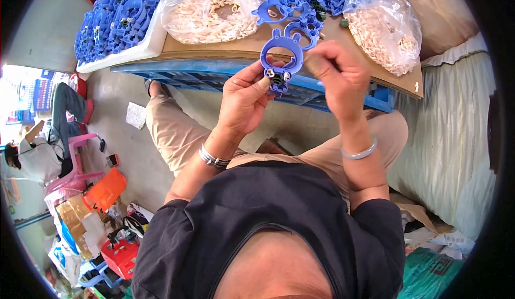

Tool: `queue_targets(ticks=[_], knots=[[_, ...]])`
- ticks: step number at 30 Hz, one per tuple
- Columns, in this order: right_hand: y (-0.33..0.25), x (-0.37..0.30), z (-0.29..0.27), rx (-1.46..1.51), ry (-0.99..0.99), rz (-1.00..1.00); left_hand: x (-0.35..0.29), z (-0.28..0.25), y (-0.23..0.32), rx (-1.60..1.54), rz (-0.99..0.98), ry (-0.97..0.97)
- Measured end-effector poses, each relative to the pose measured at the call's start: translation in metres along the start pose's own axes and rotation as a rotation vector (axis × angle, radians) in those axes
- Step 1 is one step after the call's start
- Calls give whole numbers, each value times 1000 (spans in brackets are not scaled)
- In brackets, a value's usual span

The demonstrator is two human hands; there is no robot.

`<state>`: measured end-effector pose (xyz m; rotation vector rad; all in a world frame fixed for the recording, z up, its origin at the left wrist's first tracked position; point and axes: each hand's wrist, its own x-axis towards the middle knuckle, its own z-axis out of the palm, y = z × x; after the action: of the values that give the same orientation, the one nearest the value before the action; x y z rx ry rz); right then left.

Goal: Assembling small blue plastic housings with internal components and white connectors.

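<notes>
My left hand (pixel 244 98) grips a blue plastic ring-shaped part (pixel 280 69) by its lower end, thumb in front and fingers behind. The ring points away from me. On that lower end sit a dark coiled piece and two small pale pieces. Just right of the ring is my right hand (pixel 343 82), its fingers curled and pinched together, somewhat blurred. Whatever lies between those fingertips is too small to make out. More blue ring parts (pixel 271 10) lie on the cardboard beyond the held one.
Cardboard (pixel 214 48) covers a blue crate-like stand (pixel 188 74). On it rest two clear bags of small pale pieces (pixel 214 17) (pixel 383 36). A white tray (pixel 120 57) heaped with blue parts stands left. Wrapped sacks (pixel 450 127) flank the right; another person (pixel 40 157) sits far left.
</notes>
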<state>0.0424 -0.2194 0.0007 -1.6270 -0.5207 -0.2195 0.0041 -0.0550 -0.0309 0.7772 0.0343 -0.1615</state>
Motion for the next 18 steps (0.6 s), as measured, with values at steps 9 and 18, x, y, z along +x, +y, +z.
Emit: queue_targets(ticks=[9, 18], knots=[[13, 8, -12, 234, -272, 340, 0, -2, 11, -38, -156, -77], [10, 2, 5, 157, -155, 312, -1, -6, 10, -26, -97, -54]])
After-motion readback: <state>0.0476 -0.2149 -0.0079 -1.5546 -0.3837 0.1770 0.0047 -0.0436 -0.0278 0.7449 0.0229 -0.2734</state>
